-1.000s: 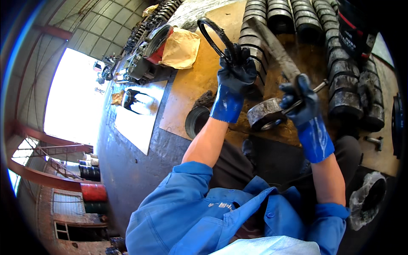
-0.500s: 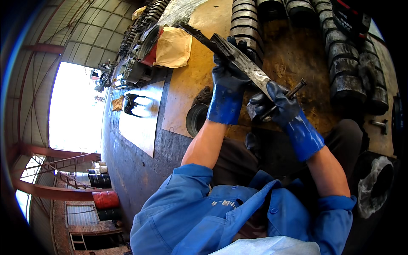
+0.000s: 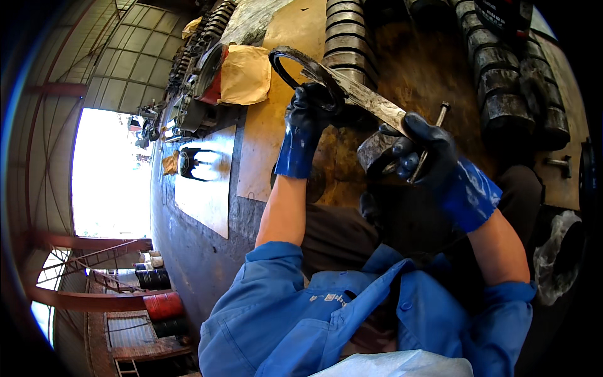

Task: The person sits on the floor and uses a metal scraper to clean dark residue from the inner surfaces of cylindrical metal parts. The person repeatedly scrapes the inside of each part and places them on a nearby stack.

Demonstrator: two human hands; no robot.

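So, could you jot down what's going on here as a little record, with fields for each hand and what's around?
Left hand: gloved, gripping a black ring
Right hand: gloved, gripping a flat bar and a thin metal rod
Bar and ring: bar's far end at the ring's edge; exact contact unclear
Near right hand: a round metal piece
Beyond the hands: rows of dark rounded pieces
Left side: brown paper, pale sheet on the floor
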